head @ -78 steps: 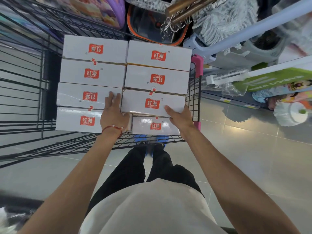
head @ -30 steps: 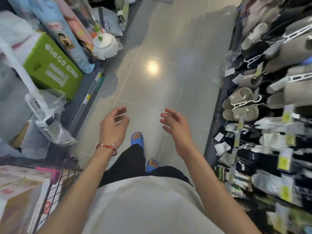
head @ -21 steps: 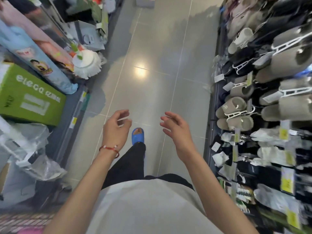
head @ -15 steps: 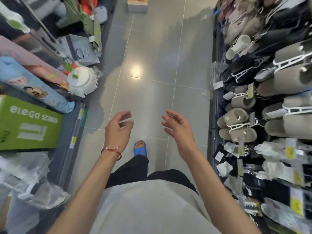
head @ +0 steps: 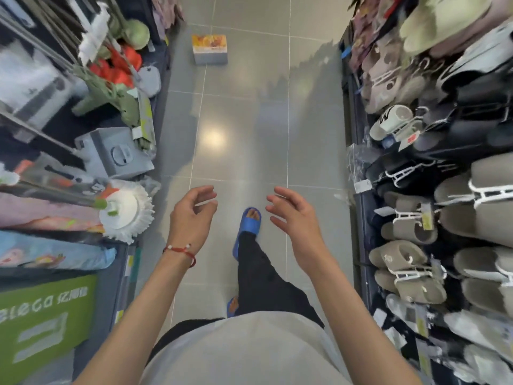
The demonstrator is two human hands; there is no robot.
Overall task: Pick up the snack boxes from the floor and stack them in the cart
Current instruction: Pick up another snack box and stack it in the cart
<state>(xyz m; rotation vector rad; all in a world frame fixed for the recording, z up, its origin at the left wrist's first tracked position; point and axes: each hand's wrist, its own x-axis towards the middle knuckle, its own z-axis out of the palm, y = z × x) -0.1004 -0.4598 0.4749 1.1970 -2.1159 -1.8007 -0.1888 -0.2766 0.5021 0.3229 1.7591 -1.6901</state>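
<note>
A snack box point(head: 210, 49) with an orange printed top and white sides stands on the grey tiled floor far ahead, near the left shelf. My left hand point(head: 191, 216) and my right hand point(head: 293, 215) float in front of me at waist height, fingers loosely curled, holding nothing. Both are far short of the box. The cart is out of view.
The aisle runs straight ahead. A left shelf holds mops point(head: 125, 209), a grey bucket point(head: 116, 154) and a green carton point(head: 41, 323). A right rack point(head: 416, 190) is hung with slippers. My blue sandal point(head: 249, 220) steps forward on the floor.
I have turned away from the cart, where my hands were on the white boxes, and walked down the aisle. The box on the floor has come into view and closer.
</note>
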